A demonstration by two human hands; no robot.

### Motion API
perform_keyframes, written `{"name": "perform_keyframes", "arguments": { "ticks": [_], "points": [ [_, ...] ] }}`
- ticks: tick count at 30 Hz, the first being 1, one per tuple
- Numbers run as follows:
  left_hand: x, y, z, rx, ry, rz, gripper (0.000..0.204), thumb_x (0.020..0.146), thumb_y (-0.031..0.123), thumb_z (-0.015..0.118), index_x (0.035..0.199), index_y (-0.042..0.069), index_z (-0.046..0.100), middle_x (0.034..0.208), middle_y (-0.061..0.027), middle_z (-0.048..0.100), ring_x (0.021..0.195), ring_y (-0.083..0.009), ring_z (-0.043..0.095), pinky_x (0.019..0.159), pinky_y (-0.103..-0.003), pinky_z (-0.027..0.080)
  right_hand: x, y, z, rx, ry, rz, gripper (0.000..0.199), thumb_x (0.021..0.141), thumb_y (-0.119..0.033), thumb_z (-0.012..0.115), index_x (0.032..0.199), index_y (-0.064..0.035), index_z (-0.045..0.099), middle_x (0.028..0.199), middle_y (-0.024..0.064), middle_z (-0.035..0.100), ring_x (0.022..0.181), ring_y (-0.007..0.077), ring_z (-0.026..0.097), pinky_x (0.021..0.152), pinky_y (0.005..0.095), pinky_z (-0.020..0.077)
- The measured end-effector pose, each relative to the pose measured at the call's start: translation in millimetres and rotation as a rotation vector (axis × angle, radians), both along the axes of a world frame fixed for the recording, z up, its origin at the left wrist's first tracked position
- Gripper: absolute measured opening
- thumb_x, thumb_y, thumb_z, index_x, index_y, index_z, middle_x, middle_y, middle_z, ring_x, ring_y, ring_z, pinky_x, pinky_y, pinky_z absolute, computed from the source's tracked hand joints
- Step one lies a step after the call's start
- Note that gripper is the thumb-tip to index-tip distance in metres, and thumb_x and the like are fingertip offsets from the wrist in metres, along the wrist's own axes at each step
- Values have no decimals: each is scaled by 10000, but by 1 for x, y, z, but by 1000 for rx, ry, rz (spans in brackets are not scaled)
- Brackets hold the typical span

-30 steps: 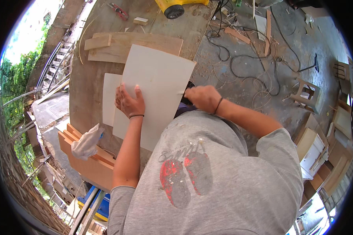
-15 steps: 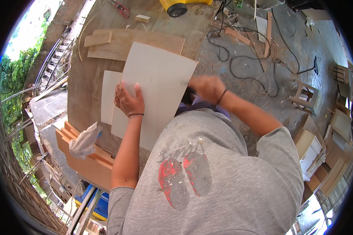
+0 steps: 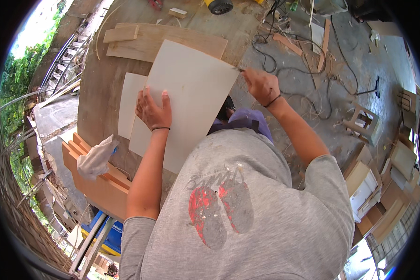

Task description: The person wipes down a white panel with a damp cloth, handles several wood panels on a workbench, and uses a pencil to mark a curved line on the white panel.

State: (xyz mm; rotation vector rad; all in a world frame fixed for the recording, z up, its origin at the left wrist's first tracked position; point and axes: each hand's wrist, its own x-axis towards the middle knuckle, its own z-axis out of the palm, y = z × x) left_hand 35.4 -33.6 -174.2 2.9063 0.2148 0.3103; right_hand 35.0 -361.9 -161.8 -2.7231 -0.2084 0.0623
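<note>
**Head view: my left hand is lying on a large white panel**

I am resting this hand open, thumb apart. The panel is lying on the bench, overlapping a smaller white panel and a long wooden board. My right hand is curling around a thin dark object, too blurred to identify, by the large panel's far right corner.

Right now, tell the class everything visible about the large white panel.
The large white panel is flat, roughly rectangular, perhaps laminated board with a thin brownish edge. It lies slanted on the worktable, overlapping a smaller white panel and a wooden plank. The left hand rests on it near its left edge; the right hand is by its upper right corner, contact unclear. The grey T-shirt hides its lower right part.
</note>
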Motion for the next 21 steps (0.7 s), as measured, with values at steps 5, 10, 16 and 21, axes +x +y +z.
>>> {"name": "perform_keyframes", "arguments": {
  "ticks": [5, 10, 16, 21],
  "points": [
    [2, -2, 2, -19, -1, 1, 592, 854, 493, 560, 1306, 131, 441, 1348, -169, 441, 1282, -325, 379, 1069, -506, 215, -42, 31, -8, 278, -167, 166, 109, 814, -138, 541, 900, -143, 609, 806, 83, 637, 762, 274, 643, 614, 391, 514],
    [0, 0, 2, -24, 3, -13, 592, 854, 496, 559, 1304, 130, 442, 1345, -171, 443, 1280, -328, 381, 1068, -508, 217, -30, 23, -8, 242, -94, 311, 111, 815, -156, 553, 911, -142, 607, 812, 82, 642, 752, 271, 645, 594, 381, 513],
    [1, 0, 1, -9, -4, -8, 588, 856, 500, 557, 1307, 141, 440, 1345, -156, 447, 1278, -322, 387, 1067, -509, 216, -1, -1, -3, -28, -118, -47, 159, 830, -131, 506, 948, -161, 608, 782, 62, 645, 704, 263, 649, 566, 365, 522],
    [1, -1, 1, -21, 2, -7, 588, 854, 502, 555, 1306, 146, 438, 1344, -144, 449, 1285, -314, 379, 1069, -510, 212, -37, 37, 9, 225, -171, 334, 132, 841, -122, 485, 910, -147, 595, 713, 68, 631, 623, 268, 637, 515, 384, 510]
  ]
}}
